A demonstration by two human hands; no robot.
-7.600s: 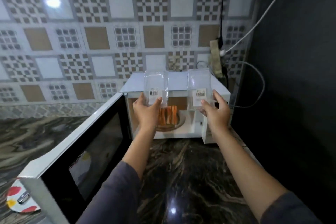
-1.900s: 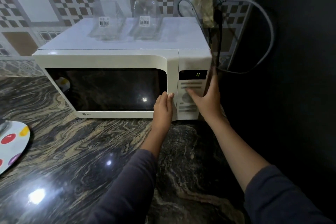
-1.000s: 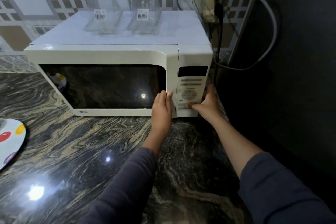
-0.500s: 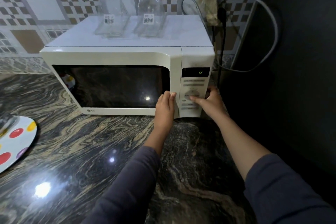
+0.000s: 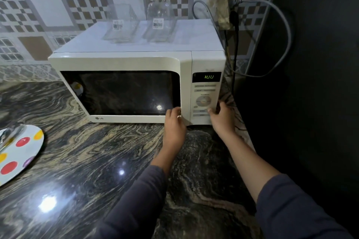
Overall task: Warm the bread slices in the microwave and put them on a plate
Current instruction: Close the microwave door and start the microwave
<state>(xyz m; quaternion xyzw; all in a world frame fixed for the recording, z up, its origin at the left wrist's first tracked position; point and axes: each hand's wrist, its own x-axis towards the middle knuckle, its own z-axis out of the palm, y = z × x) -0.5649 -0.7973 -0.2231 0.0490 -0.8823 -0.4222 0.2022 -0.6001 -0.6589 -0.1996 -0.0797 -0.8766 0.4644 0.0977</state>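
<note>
Setting the microwave (image 5: 124, 60), centre frame, door shut, bread unseen inside: left hand (image 5: 173, 124) lies flat, fingers together, on the door edge while right hand (image 5: 223, 118), loosely spread, thumbs the lower buttons; press squarely; plate (image 5: 29, 153) waits lower left on the bench (image 5: 97, 161).

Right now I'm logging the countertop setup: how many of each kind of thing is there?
Microwave: 1
Clear plastic containers, on top of it: 2
Spotted plate: 1
Total: 4

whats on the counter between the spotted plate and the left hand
Nothing: in the head view, only bare marbled counter lies between the plate and the left hand.
</note>
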